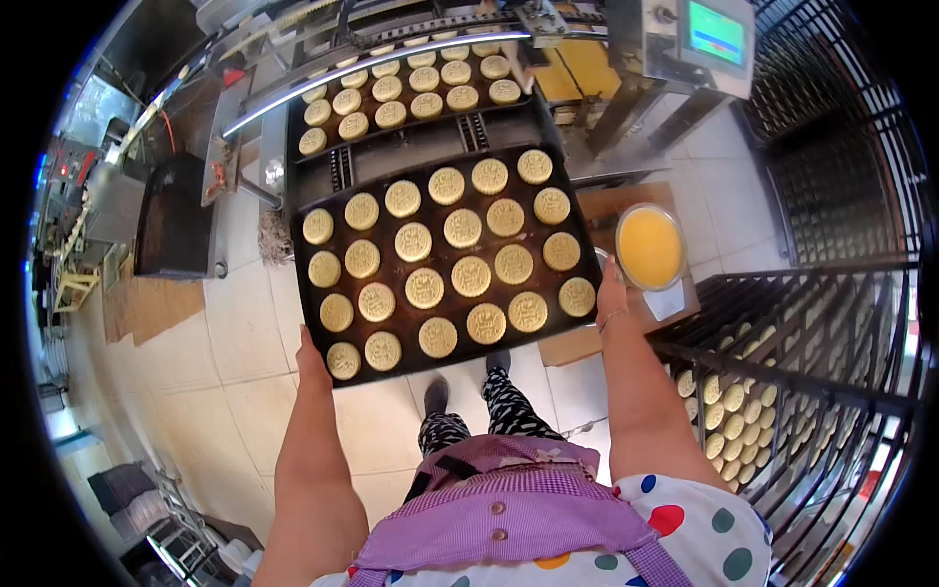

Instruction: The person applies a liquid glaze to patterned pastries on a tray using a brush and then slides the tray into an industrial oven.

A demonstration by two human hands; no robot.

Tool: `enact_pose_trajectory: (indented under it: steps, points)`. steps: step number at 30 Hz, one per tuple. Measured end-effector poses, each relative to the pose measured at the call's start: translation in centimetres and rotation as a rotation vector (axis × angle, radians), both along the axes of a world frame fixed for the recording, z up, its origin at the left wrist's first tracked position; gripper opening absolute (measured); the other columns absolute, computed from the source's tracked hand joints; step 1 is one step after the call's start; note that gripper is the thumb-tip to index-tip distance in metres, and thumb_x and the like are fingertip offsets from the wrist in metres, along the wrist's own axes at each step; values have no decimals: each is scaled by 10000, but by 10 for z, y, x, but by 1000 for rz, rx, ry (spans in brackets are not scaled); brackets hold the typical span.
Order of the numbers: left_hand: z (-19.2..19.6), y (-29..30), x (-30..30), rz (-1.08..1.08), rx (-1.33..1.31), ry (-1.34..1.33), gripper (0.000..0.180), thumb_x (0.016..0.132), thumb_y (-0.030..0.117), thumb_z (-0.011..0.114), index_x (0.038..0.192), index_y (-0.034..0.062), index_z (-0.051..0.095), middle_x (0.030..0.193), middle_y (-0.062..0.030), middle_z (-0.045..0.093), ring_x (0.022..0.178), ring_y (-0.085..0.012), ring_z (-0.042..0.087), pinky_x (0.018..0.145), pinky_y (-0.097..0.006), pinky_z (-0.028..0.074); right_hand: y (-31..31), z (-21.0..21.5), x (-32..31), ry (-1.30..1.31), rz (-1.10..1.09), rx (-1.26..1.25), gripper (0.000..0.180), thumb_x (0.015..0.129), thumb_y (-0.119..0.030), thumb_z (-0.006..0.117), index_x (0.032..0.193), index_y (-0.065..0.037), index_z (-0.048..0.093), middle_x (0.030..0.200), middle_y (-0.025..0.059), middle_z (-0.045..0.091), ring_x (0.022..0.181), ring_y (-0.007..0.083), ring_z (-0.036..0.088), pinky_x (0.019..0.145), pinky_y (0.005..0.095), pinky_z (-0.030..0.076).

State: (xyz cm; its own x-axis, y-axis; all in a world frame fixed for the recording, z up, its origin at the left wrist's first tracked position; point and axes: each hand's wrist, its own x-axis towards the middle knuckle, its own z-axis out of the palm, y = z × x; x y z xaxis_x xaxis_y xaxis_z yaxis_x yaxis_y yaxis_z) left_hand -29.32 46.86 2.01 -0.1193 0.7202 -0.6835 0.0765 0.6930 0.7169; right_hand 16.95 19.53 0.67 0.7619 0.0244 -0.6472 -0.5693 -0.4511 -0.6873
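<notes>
A dark rectangular baking tray [386, 230] spans the space in front of me, carrying rows of pale round pastries with stamped tops, mooncake-like [470, 276]. My left hand [313, 364] grips its near left corner, thumb up along the side. At the right edge, my right hand [611, 296] is closed on the tray, its fingers mostly hidden beneath. Just beyond the right hand is a clear round bowl of orange-yellow liquid [650, 247]; it appears to stand apart from the tray.
Behind the held tray, another tray of pastries [388, 88] sits on a chain conveyor [476, 129]. A machine with a lit screen [717, 31] stands at the far right. On the right, a dark metal rack [782, 338] holds trays of pastries. Cardboard [156, 293] lies on the tiled floor.
</notes>
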Motion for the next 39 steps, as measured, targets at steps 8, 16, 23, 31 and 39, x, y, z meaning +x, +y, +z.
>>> enact_pose_trajectory:
  steps: [8,16,23,31,39]
  points:
    - [86,-59,-68,-236,-53,-270,513,920,416,403,1217,1,465,1181,-124,545,1030,-269,561,868,-383,476,-168,50,-179,-140,-253,-161,747,849,-577,420,1010,140,554,960,249,593,883,319,561,775,384,424]
    - [152,-127,18,-740,-122,-369,492,919,405,414,1153,-19,501,1095,-121,584,950,-258,589,832,-357,483,-349,105,-317,-77,-841,-109,782,832,-590,442,1162,118,477,1061,173,553,956,239,510,845,366,406]
    - [184,-311,130,-1068,-97,-400,443,887,340,524,1097,-51,529,1097,-100,573,960,-205,567,841,-331,465,-540,157,-402,-291,-1276,-100,727,838,-552,467,1010,150,541,937,152,593,831,210,557,755,354,467]
    - [142,-393,230,-1382,-202,-305,489,855,381,573,1100,-40,535,1221,-109,494,1162,-174,408,999,-352,303,-598,193,-431,-249,-1410,-325,801,818,-590,472,1166,130,470,1081,171,552,954,238,543,823,370,440]
    - [151,-470,375,-1514,-317,-285,508,874,428,505,1203,41,487,1190,-79,542,1092,-215,502,930,-373,402,-670,150,-333,-246,-1578,377,850,796,-634,462,1291,49,358,1287,161,441,1164,256,455,977,365,353]
